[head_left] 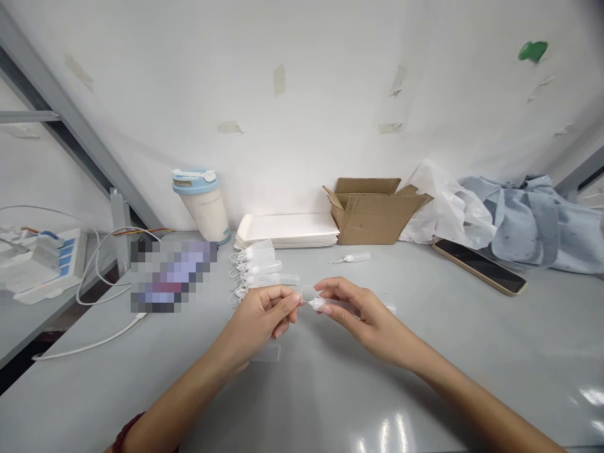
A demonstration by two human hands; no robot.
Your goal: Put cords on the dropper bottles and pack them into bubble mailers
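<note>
White wall (pixel 321 75) stands behind our grey tabletop (pixel 306 402), with several pieces of old tape on it and a green scrap (pixel 533 51) high at right. On the table we look first for writing. Our paper-coloured cup (pixel 205 207) with the blue lid carries one short line of letters (too small for us to read with certainty) and a small green label near its base. On the brown cardboard box (pixel 372 220), open at the top, we find no word that we can read; the same is true for the stack of white packets (pixel 287 231) beside it.

In the middle, above the table, is the small white-tipped tube (pixel 317 304). Our right hand (pixel 361 314) holds its body between thumb and fingers, and our left hand (pixel 268 311) pinches closed on the thin loop (pixel 309 290) at its tip. Behind our left hand lies a group of similar tubes (pixel 258 267), with their loops toward the left; one single tube (pixel 357 257) lies apart, before the cardboard box.

At left we see a device (pixel 174 277) with a blurred screen, near a white cable (pixel 94 350). At right, a dark phone (pixel 481 267) lies before a plastic bag (pixel 453 207) and a light blue cloth bag (pixel 557 226).
</note>
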